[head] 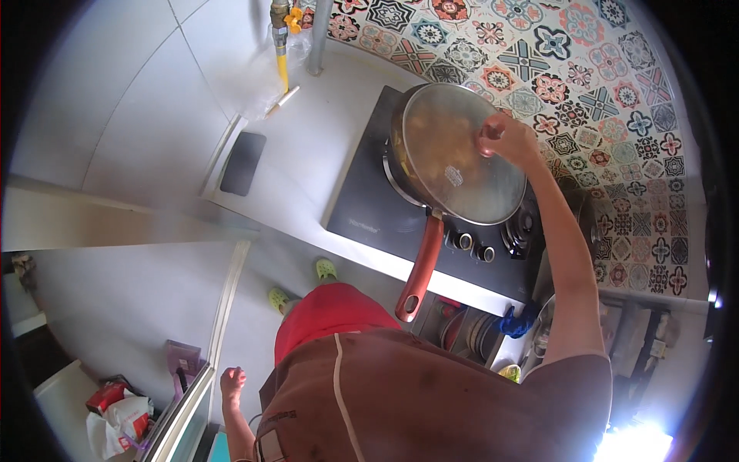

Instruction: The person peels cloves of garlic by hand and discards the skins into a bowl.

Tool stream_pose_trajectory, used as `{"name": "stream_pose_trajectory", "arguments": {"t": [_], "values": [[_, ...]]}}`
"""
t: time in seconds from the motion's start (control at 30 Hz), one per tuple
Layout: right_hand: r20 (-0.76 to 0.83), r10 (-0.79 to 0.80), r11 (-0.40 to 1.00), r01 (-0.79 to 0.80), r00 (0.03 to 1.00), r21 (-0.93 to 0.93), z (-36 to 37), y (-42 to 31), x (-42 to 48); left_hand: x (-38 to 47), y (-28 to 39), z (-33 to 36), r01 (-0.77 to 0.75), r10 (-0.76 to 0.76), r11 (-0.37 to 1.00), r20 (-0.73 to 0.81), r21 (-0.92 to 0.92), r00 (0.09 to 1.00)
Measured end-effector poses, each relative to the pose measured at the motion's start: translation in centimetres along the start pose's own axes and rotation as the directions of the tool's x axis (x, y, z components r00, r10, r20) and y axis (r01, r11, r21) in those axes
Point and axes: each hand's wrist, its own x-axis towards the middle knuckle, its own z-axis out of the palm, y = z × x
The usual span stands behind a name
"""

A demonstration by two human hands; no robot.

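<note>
My right hand [508, 141] grips the knob of a round, steamed-up glass lid [439, 190] with a metal rim. Beneath the lid is a dark frying pan [398, 130] with a long reddish-brown handle [424, 265] pointing towards me. Brownish food [441, 130] shows blurred through the glass. The lid sits offset to the right of the pan; whether it is resting or raised I cannot tell. The pan stands on the left side of a black gas hob [369, 199]. Down at my left side, my left hand [232, 381] has curled fingers, with nothing visible in it.
A dark phone [243, 164] lies on the white counter [306, 138] left of the hob. Behind it are a yellow gas hose [282, 72] and a pipe [319, 40]. Two control knobs [462, 241] sit by the pan handle. Below the counter, a rack [479, 335] holds dishes.
</note>
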Motion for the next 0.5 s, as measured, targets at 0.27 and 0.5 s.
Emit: {"name": "stream_pose_trajectory", "arguments": {"t": [0.27,0.5], "values": [[-0.049,-0.012,0.999,0.01,0.999,-0.034,0.5,-1.0,-0.5,0.9,0.8,0.5,-0.061,0.063,0.995,0.018,-0.083,0.998],[0.031,0.16,0.784,-0.147,0.987,0.603,-6.1,4.9,-1.1,2.0,-1.1,1.0,-0.321,0.288,0.919,0.166,0.229,0.943]]}}
